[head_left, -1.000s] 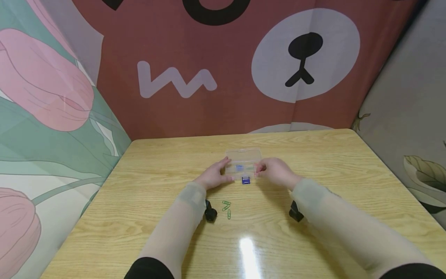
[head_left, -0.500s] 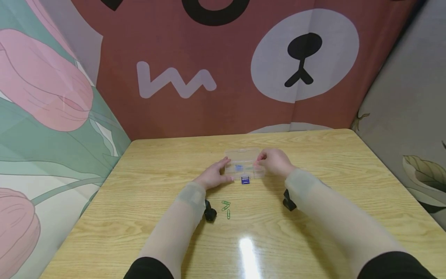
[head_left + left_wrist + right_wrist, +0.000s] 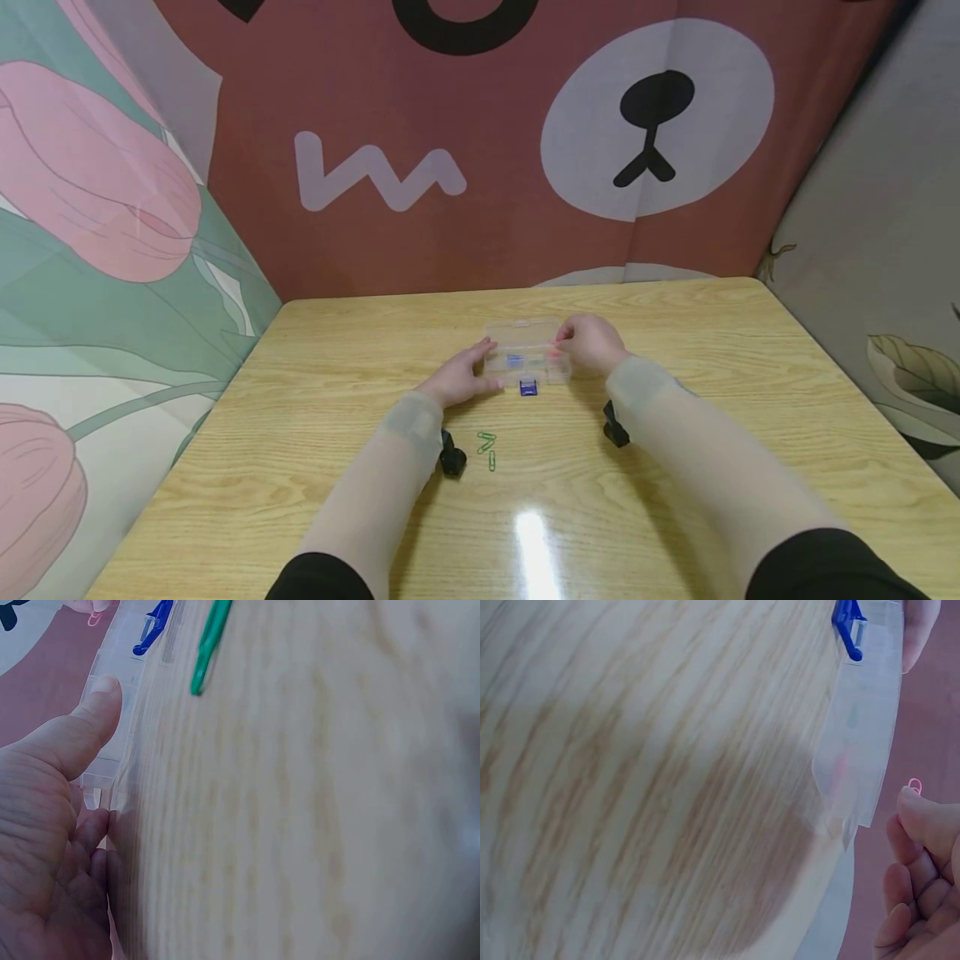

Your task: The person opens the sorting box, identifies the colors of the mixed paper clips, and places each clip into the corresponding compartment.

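A clear plastic compartment box (image 3: pixel 536 377) stands on the table with its lid (image 3: pixel 521 332) raised at the back. At its left end my left hand (image 3: pixel 459 375) holds it between thumb and fingers. Over the right end, my right hand (image 3: pixel 592 343) pinches a pink paper clip (image 3: pixel 916 784) between thumb and index finger, and the clip's loop sticks out above the fingertips. Something pink (image 3: pixel 838 771) shows through the box wall. A blue latch (image 3: pixel 528 388) hangs at the front, and a blue patch (image 3: pixel 514 361) shows within the box.
Several green paper clips (image 3: pixel 487 442) lie on the wooden table (image 3: pixel 337 500) in front of the box. Black wrist cameras (image 3: pixel 453 461) hang under both wrists. A brown printed cloth (image 3: pixel 495 233) rises behind the table's far edge.
My right hand has moved slightly up and back over the box's right end, and its forearm has swung left. The left hand and the box have hardly moved.
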The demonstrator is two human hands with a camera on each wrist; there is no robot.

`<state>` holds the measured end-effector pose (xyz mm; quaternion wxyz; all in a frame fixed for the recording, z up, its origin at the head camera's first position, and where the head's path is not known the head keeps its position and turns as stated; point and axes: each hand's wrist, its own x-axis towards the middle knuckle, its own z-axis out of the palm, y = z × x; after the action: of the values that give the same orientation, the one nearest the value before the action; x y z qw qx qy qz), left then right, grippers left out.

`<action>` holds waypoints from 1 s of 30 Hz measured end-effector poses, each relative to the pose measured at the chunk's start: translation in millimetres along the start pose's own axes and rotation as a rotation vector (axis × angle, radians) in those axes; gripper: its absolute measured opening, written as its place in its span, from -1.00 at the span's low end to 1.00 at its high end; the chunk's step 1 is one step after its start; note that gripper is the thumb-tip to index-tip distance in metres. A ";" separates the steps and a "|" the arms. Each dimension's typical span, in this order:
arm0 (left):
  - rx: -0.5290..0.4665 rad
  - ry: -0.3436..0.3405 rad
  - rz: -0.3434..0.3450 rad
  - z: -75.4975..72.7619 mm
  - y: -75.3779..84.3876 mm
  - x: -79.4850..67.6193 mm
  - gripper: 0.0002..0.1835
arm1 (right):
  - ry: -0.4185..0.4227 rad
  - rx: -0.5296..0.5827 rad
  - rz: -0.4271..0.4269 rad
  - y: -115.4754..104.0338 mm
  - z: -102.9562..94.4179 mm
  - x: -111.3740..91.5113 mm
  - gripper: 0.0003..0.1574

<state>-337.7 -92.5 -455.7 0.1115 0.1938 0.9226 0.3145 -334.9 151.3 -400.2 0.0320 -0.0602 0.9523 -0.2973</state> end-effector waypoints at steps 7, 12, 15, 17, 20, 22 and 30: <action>-0.001 -0.001 -0.001 0.2 -0.8 0.0 -0.16 | -0.001 -0.020 -0.011 1.2 4.1 0.9 -0.86; -0.007 -0.002 -0.001 0.1 -1.1 -0.2 -0.15 | 0.006 -0.036 -0.014 0.7 7.1 1.3 -0.87; -0.007 -0.002 -0.005 0.0 -1.1 -0.3 -0.15 | 0.008 -0.048 -0.010 0.7 8.8 1.6 -0.86; -0.003 -0.003 -0.006 0.0 -0.6 -0.6 -0.15 | 0.006 -0.049 -0.008 1.1 9.8 1.8 -0.86; 0.004 -0.004 -0.011 -0.2 0.1 -0.9 -0.15 | 0.003 -0.043 -0.001 2.1 10.5 2.1 -0.84; 0.009 -0.004 -0.012 -0.3 0.3 -0.8 -0.16 | 0.000 -0.035 0.005 2.8 10.7 2.3 -0.83; 0.001 -0.003 -0.009 -0.1 -0.7 -0.2 -0.15 | 0.000 -0.020 0.011 4.5 9.7 3.0 -0.79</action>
<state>-337.7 -93.2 -456.0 0.1139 0.1901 0.9234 0.3132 -337.3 149.2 -410.8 0.0333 -0.0553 0.9555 -0.2878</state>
